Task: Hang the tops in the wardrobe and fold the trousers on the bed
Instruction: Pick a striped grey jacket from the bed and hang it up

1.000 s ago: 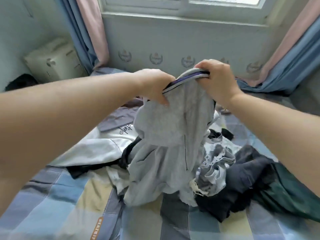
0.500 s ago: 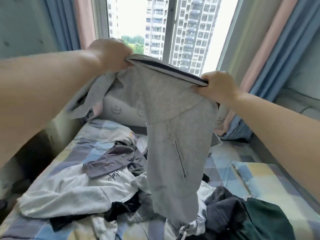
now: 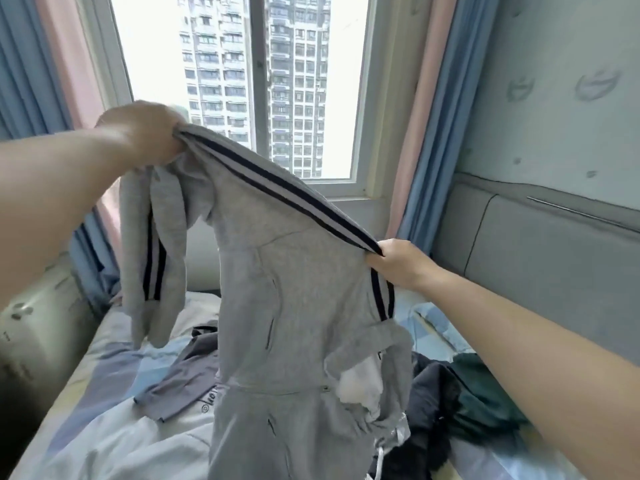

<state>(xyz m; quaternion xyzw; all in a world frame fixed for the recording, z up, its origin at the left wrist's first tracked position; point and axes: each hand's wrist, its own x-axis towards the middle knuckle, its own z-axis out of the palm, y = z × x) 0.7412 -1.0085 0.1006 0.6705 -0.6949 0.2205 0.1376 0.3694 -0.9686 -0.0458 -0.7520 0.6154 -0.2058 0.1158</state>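
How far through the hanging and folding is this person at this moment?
Early. Nothing looks finished: no folded trousers show on the bed, and no wardrobe or hanger is in view. In hand: the left hand and right hand grip the grey striped garment, stretched between them above the bed. Left: a white top, grey shirt and dark clothes lie unsorted.

A single head-worn camera is looking forward, slightly downward, close behind both arms, facing the window (image 3: 256, 84) at twelve o'clock and bed (image 3: 104, 368) at six.
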